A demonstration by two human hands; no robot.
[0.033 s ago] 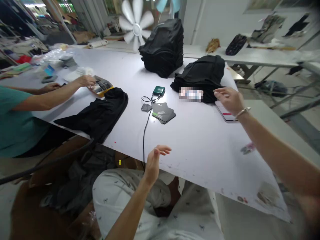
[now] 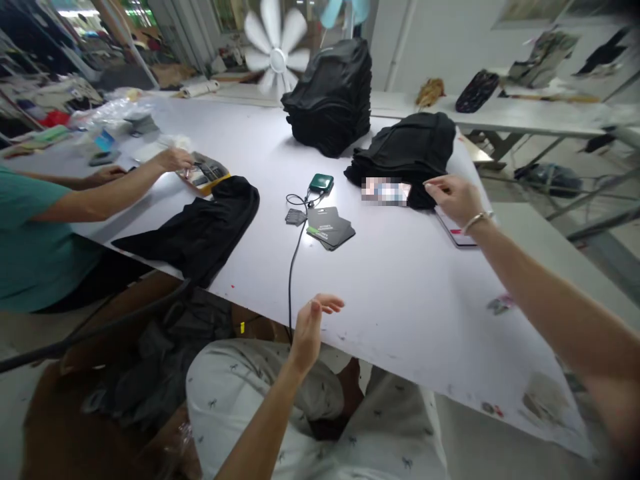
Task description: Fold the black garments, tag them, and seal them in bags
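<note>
My left hand (image 2: 313,323) is held over the table's front edge, fingers stretched out, thumb up, holding nothing. At the right, my right hand (image 2: 453,197), with a bracelet on the wrist, has thumb and fingertips drawn together at the near right edge of a stack of black fabric pieces (image 2: 410,143). Whether cloth is between those fingertips I cannot make out. Under that hand lies a phone (image 2: 467,241), partly covered. A blurred-out rectangular item (image 2: 385,191) lies against the stack's front. Dark printed cards (image 2: 330,229) are fanned out mid-table, beside a green device (image 2: 321,182) with a black cable.
A taller black stack (image 2: 327,100) stands farther back, near a white fan (image 2: 278,60). At left, a co-worker's hand (image 2: 173,160) is at a grey and yellow tray (image 2: 213,177). Black cloth (image 2: 200,227) hangs over the white table's (image 2: 380,280) near edge.
The view has shifted slightly, so the table items appear a little farther right. My right hand has moved slightly left against the black stack. My left hand looks nearly unchanged.
</note>
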